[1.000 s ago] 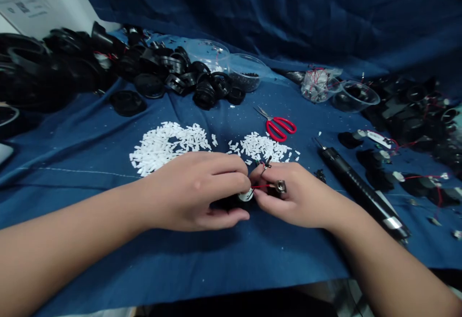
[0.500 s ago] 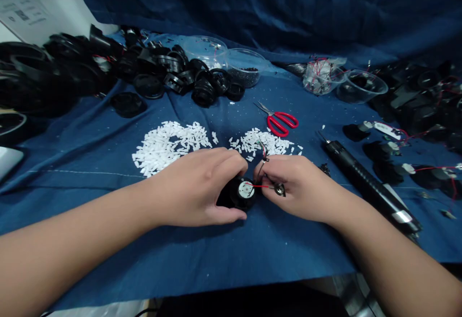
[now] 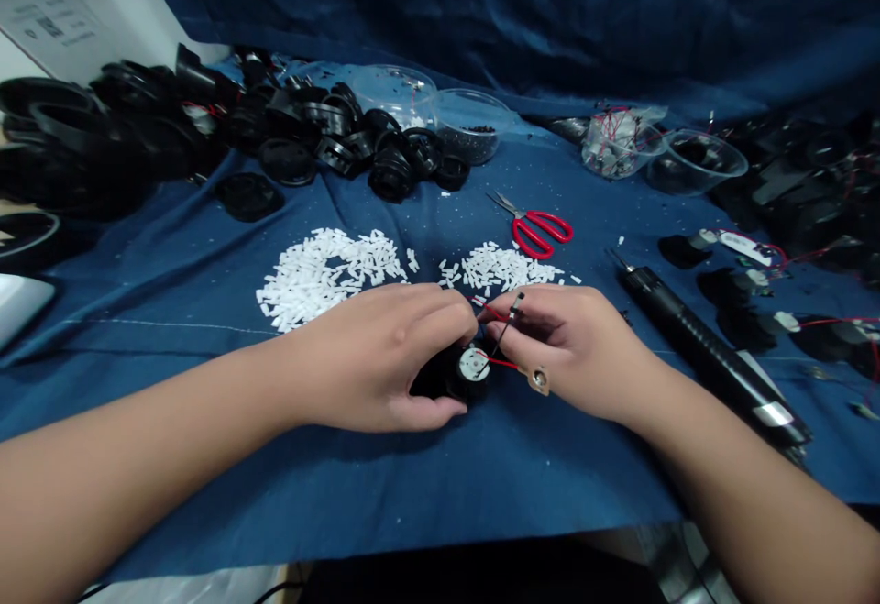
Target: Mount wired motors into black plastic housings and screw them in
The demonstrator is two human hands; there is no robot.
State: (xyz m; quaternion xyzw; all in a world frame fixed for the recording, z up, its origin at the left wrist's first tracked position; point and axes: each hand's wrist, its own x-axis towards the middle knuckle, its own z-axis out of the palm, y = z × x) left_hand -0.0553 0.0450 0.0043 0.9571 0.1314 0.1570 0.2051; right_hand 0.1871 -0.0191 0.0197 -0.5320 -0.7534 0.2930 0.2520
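Note:
My left hand (image 3: 391, 356) is wrapped around a small black housing, mostly hidden under the palm. At its right end shows the round silver back of a small motor (image 3: 474, 365), with red and black wires coming off it. My right hand (image 3: 570, 343) pinches the thin wires (image 3: 505, 334) just right of the motor, thumb and forefinger pressed together. A small metal contact piece (image 3: 539, 379) hangs on the red wire against the right thumb. Another small black-tipped part (image 3: 516, 305) stands up by the right forefinger.
White plastic pieces lie in two heaps (image 3: 309, 279) (image 3: 505, 265) beyond my hands. Red-handled scissors (image 3: 543, 233) and a black electric screwdriver (image 3: 715, 356) lie to the right. Black housings (image 3: 391, 169) and clear tubs (image 3: 474, 127) line the back. Wired parts (image 3: 746, 247) crowd the far right.
My right hand has shifted its fingers on the wires, and the forefinger now reaches further toward the housing. The metal contact has turned and dropped slightly. My left hand keeps its hold.

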